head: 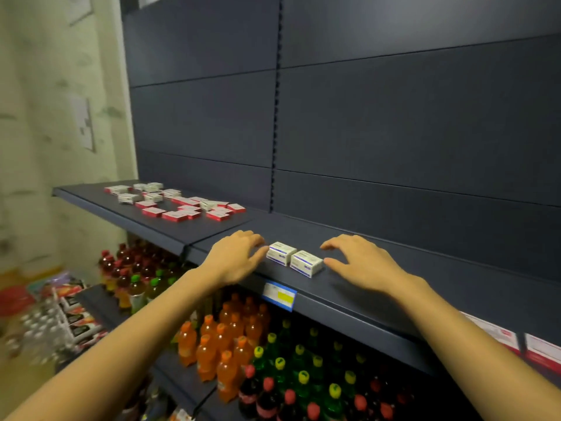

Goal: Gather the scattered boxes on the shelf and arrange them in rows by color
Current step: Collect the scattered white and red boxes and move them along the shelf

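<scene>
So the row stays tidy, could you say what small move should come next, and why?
Probably press the left hand and right hand inward to square the two purple-and-white boxes: they flank the pair, open, and the boxes sit side by side.

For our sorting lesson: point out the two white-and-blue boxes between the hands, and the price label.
Left white-and-blue box [283,248], head view, top face.
Right white-and-blue box [307,258], head view, top face.
Price label [285,296], head view, yellow patch.

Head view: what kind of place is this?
Most likely a small shop or supermarket aisle: a dark metal gondola shelf with a price label on its front edge, rows of bottled soft drinks below, and small red-and-white boxes scattered on it.
</scene>
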### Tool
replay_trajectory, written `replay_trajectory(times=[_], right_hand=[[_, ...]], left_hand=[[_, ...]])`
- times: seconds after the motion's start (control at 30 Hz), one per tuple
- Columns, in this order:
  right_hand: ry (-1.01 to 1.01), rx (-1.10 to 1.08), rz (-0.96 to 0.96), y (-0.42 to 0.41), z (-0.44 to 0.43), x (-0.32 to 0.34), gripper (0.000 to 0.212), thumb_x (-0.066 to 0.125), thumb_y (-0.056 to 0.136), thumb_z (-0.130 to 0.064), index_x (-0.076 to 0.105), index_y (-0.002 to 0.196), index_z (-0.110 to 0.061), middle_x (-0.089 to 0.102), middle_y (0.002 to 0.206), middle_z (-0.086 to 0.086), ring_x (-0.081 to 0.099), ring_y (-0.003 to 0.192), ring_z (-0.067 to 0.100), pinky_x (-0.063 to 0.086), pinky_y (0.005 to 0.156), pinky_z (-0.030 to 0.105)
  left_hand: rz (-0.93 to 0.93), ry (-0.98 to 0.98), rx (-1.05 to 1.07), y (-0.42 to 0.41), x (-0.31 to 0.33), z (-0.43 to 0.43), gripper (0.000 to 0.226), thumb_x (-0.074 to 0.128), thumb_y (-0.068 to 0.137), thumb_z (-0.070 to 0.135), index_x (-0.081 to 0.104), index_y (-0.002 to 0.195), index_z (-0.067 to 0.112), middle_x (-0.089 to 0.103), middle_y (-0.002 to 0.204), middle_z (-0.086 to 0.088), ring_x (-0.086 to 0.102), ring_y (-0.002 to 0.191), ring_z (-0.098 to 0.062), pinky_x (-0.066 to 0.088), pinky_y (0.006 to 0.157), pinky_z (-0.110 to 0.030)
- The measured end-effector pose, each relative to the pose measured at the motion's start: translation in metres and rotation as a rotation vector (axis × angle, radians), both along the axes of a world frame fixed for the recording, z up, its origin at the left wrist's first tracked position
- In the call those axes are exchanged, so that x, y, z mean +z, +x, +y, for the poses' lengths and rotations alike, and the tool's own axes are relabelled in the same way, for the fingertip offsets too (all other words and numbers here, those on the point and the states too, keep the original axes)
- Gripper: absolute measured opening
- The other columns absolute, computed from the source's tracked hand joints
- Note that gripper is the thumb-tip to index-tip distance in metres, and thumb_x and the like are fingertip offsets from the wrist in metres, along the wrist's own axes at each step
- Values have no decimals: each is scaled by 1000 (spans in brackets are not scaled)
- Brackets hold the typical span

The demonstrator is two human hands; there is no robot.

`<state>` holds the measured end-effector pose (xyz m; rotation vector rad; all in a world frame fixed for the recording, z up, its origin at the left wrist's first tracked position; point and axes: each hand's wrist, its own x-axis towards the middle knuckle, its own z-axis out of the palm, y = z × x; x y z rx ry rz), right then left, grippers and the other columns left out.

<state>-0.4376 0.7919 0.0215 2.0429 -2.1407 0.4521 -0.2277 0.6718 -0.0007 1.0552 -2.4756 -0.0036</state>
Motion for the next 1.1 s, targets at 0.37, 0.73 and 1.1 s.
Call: replay_trajectory(times=[0.37, 0.73, 1.1], right_hand=[[40, 74, -18, 119, -135, 1, 35, 44, 95, -36, 48, 128, -28, 49, 136, -6, 44, 125, 17, 41, 95, 36], [99, -68, -56, 179, -245, -14, 33, 49, 92, -36, 51, 124, -25, 54, 129, -3, 51, 116, 18, 45, 89, 35], [142, -283, -7, 159, -359, -17, 45, 56, 85, -49, 57, 109, -12, 57, 117, 5, 54, 107, 25, 44, 80, 37]], left_hand=[[-19, 49, 109, 132, -5, -101, 40, 40, 94, 43, 53, 120, 17, 57, 124, -2, 51, 115, -17, 46, 95, -36], [54, 106, 10, 188, -12, -215, 35, 45, 92, 40, 55, 118, 19, 59, 121, 0, 53, 109, -14, 47, 92, -34], [123, 68, -99, 147, 3, -318, 35, 45, 93, 38, 55, 120, 19, 59, 124, -1, 55, 107, -15, 47, 91, -32]])
